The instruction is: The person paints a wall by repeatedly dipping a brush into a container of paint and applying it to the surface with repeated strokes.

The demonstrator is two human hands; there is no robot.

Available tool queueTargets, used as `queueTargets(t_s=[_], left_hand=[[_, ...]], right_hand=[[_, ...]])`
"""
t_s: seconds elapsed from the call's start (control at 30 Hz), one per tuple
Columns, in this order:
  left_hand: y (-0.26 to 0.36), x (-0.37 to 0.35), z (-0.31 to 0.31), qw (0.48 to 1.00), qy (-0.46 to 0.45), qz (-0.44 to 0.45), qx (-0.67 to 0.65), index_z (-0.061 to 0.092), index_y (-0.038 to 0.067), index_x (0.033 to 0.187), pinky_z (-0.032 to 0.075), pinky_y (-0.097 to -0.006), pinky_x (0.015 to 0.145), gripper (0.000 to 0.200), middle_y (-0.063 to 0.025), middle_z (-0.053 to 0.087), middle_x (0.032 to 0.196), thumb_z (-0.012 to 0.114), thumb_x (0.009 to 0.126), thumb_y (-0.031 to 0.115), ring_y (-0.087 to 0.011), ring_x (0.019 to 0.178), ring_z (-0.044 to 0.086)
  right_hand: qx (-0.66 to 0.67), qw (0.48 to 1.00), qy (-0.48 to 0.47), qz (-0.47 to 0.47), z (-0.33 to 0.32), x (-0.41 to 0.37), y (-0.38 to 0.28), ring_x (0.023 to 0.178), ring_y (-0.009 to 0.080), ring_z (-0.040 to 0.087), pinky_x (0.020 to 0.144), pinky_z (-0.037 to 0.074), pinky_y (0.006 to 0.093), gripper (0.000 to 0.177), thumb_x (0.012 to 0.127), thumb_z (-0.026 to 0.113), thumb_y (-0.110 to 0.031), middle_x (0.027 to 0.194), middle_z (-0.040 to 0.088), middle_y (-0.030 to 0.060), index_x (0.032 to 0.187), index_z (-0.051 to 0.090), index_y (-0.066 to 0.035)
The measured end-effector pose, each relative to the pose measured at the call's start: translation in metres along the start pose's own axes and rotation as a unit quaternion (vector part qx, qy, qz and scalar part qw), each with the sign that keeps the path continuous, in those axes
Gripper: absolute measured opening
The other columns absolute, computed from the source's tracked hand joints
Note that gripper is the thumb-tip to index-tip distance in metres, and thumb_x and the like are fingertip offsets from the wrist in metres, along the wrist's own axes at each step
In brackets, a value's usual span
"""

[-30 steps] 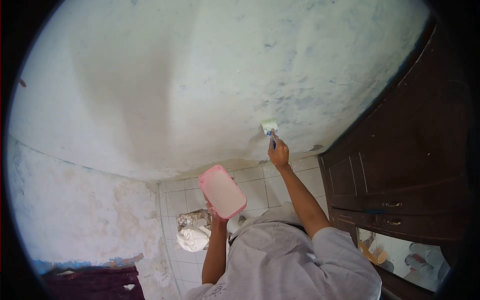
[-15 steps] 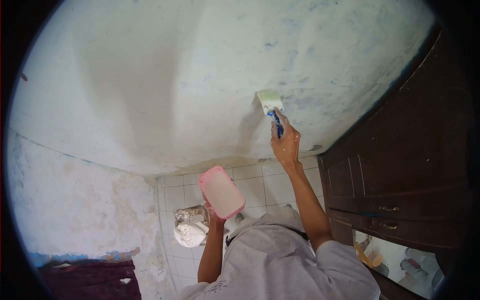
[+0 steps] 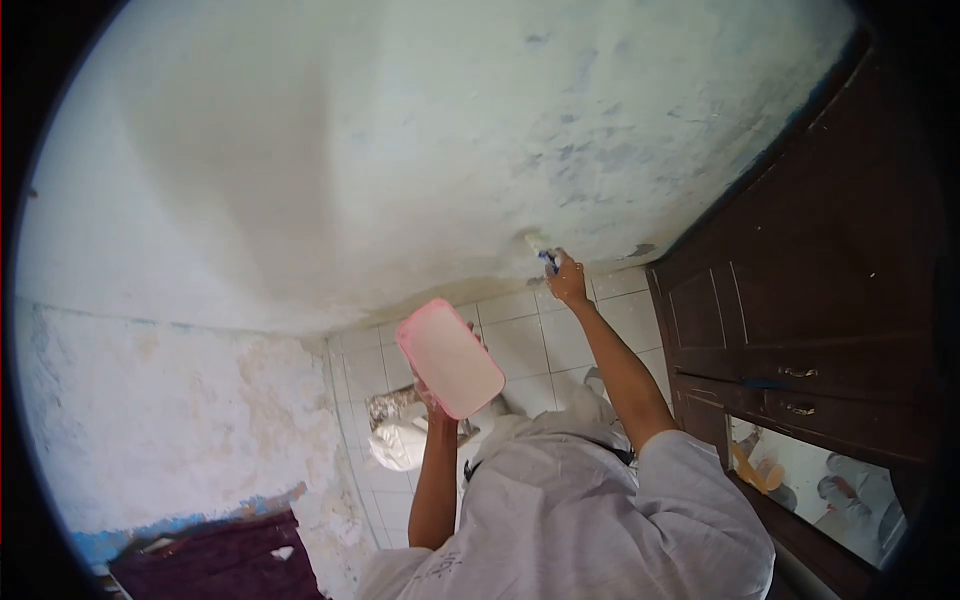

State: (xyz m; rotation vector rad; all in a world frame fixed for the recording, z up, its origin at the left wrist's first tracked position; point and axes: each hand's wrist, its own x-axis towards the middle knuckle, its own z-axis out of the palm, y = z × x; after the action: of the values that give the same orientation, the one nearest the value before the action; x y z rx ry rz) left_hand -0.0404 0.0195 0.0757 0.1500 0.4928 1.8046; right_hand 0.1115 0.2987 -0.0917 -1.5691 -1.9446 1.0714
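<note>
My right hand [image 3: 567, 277] is closed round the blue handle of a paintbrush [image 3: 537, 243], whose pale bristles touch the lower part of the wall [image 3: 430, 170]. Bluish-grey patches show on the wall above and to the right of the brush. In my left hand [image 3: 428, 397] I hold up a pink plastic container [image 3: 452, 360] filled with whitish paint. My left fingers wrap its side and are partly hidden beneath it.
A dark wooden cabinet [image 3: 800, 290] with metal handles stands at the right, with a mirror [image 3: 820, 490] low down. A white bag [image 3: 398, 443] lies on the tiled floor [image 3: 515, 345]. Dark purple cloth [image 3: 220, 562] hangs at lower left, below a patchy side wall [image 3: 180, 420].
My right hand has moved the brush down the wall, and the brush now appears more edge-on. The container sits slightly higher and further right in view. The camera view has shifted a little.
</note>
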Motion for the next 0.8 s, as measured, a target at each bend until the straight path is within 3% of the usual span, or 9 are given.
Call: queueTargets(t_s=[0.03,0.13,0.2,0.33,0.43,0.5,0.63,0.73,0.8], left_hand=[[-0.001,0.0,0.004,1.0,0.002,0.006,-0.001,0.021,0.008,0.161,0.041,-0.0549,0.116,0.12,-0.0254,0.035,0.159,0.085,0.071,0.055,-0.0385,0.136,0.05],[0.008,-0.005,0.011,0.999,-0.001,0.026,-0.038,0.024,0.008,0.16,0.044,-0.0535,0.114,0.107,-0.0257,0.036,0.158,0.077,0.081,0.056,-0.0373,0.133,0.053],[0.017,-0.007,0.035,0.997,-0.008,0.029,-0.066,0.028,0.008,0.159,0.046,-0.0523,0.112,0.096,-0.0254,0.041,0.154,0.069,0.088,0.058,-0.0364,0.129,0.055],[0.021,0.007,0.02,0.988,0.001,-0.03,-0.154,0.033,0.009,0.157,0.049,-0.051,0.107,0.079,-0.0209,0.051,0.146,0.052,0.1,0.058,-0.0354,0.124,0.059],[0.022,0.01,0.027,0.975,-0.097,-0.088,-0.18,0.033,0.009,0.157,0.05,-0.0525,0.105,0.078,-0.0162,0.056,0.142,0.053,0.1,0.058,-0.035,0.121,0.059],[0.018,0.009,0.034,0.976,-0.04,-0.071,-0.2,0.034,0.01,0.158,0.049,-0.0557,0.105,0.078,-0.0162,0.055,0.143,0.053,0.099,0.059,-0.0364,0.121,0.059],[0.013,-0.002,0.032,0.995,-0.002,-0.066,-0.08,0.035,0.013,0.158,0.047,-0.0614,0.106,0.079,-0.0173,0.054,0.145,0.053,0.098,0.062,-0.0378,0.121,0.059],[0.018,-0.003,0.025,0.96,-0.132,-0.148,-0.197,0.041,0.016,0.155,0.049,-0.0592,0.105,0.066,-0.0126,0.05,0.15,0.052,0.101,0.054,-0.0319,0.12,0.061],[0.027,-0.006,0.015,0.977,-0.064,-0.156,-0.13,0.044,0.015,0.153,0.054,-0.0543,0.101,0.066,-0.0116,0.056,0.144,0.051,0.101,0.056,-0.0289,0.118,0.064]], right_hand=[[0.113,0.991,-0.069,0.034,-0.039,-0.022,-0.038,0.065,0.0287,0.068,0.059,0.053,0.0389,0.046,0.091,0.068,-0.006,0.086,0.071,0.0173,0.135,0.057,-0.011],[0.27,0.958,-0.098,0.003,-0.093,-0.084,-0.093,0.055,0.0108,0.055,0.051,0.042,0.0251,0.042,0.095,0.068,-0.006,0.078,0.067,0.0071,0.134,0.057,-0.013],[0.417,0.898,-0.132,0.047,-0.141,-0.132,-0.142,0.055,0.0015,0.043,0.048,0.031,0.0179,0.039,0.098,0.069,-0.01,0.074,0.062,0.0,0.135,0.056,-0.015],[0.39,0.906,-0.163,0.006,-0.2,-0.188,-0.172,0.05,0.0019,0.042,0.043,0.027,0.0189,0.048,0.098,0.071,-0.019,0.072,0.061,0.0027,0.14,0.048,-0.009],[0.412,0.892,-0.175,-0.064,-0.213,-0.206,-0.185,0.047,0.0034,0.041,0.041,0.026,0.0202,0.049,0.1,0.07,-0.023,0.073,0.063,0.0074,0.138,0.045,-0.006],[0.414,0.887,-0.172,-0.107,-0.215,-0.216,-0.205,0.044,0.0056,0.042,0.04,0.026,0.0206,0.043,0.1,0.067,-0.028,0.071,0.064,0.0107,0.13,0.046,-0.005],[0.404,0.886,-0.19,-0.128,-0.208,-0.231,-0.237,0.048,0.0088,0.048,0.044,0.034,0.0225,0.039,0.103,0.064,-0.023,0.075,0.066,0.0137,0.132,0.047,-0.004],[0.347,0.905,-0.19,-0.155,-0.199,-0.238,-0.251,0.054,0.01,0.052,0.05,0.041,0.0242,0.037,0.103,0.064,-0.018,0.08,0.069,0.0151,0.134,0.051,-0.003],[0.269,0.933,-0.169,-0.172,-0.193,-0.243,-0.256,0.057,0.0109,0.055,0.053,0.044,0.0256,0.035,0.101,0.067,-0.015,0.083,0.07,0.0156,0.131,0.057,-0.001]])
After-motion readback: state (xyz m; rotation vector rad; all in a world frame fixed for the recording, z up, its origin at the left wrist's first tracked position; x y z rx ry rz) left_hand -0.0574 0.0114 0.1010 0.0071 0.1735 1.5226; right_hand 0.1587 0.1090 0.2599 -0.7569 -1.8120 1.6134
